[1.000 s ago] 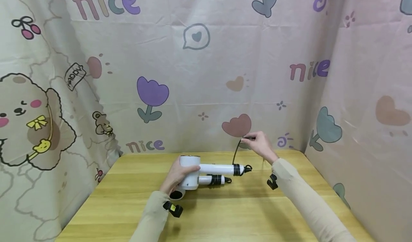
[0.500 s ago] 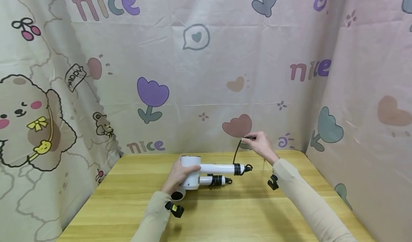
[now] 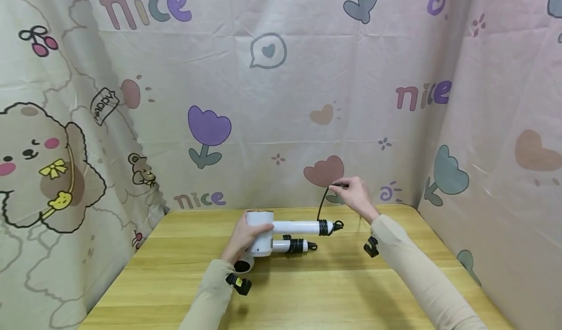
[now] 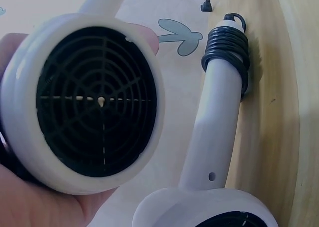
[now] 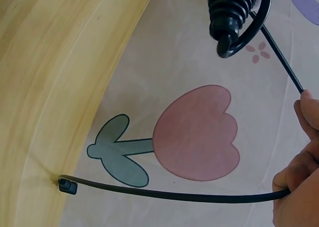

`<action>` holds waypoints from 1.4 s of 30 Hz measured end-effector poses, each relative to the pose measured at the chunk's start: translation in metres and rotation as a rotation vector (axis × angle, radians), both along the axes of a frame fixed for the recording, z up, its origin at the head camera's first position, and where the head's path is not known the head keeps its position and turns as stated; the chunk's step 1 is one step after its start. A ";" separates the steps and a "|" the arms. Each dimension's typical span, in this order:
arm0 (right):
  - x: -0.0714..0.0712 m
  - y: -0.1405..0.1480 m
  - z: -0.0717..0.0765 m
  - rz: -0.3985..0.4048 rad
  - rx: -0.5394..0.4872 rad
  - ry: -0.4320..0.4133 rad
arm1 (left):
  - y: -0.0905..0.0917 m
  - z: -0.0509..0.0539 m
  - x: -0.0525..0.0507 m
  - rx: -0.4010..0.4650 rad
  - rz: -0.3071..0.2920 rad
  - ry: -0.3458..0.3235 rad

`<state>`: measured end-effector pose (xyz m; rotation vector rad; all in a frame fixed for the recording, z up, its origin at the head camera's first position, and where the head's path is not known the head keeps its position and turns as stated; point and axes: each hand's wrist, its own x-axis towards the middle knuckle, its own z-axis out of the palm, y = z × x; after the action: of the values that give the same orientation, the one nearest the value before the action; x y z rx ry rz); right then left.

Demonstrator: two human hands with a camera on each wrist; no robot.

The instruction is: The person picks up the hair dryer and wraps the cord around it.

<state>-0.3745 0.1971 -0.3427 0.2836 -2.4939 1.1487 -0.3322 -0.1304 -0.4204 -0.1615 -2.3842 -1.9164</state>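
Note:
In the head view my left hand (image 3: 237,236) grips the head of a white hair dryer (image 3: 260,235), its handle pointing right. Black power cord is wound round the end of that handle. My right hand (image 3: 356,196) pinches the loose stretch of cord (image 3: 323,203), which rises from the coil. From the right hand the cord's tail drops to a small black plug (image 5: 68,186), close to the tabletop in the right wrist view. A second white hair dryer (image 3: 281,245) lies on the table below the first, its cord (image 4: 227,45) also coiled round its handle. The left wrist view shows the held dryer's round black grille (image 4: 97,137).
A wooden table (image 3: 307,296) spans the lower part of the head view. Patterned curtains (image 3: 272,125) hang behind it and on both sides.
Both hands have risen very slightly, with the held hair dryer and its cord. The grips look the same, and the second hair dryer stays put.

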 end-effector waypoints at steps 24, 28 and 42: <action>0.025 -0.016 -0.003 -0.031 0.072 0.112 | 0.007 0.006 -0.001 -0.148 0.180 0.041; 0.034 -0.020 -0.011 -0.048 0.112 0.175 | 0.007 0.005 -0.003 -0.153 0.256 0.028; 0.049 -0.030 -0.045 0.019 0.236 0.468 | 0.006 0.007 -0.002 -0.043 0.408 0.071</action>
<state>-0.3250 0.1671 -0.3878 0.5699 -2.2026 0.6913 -0.3343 -0.1239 -0.4136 0.2337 -2.2004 -1.6436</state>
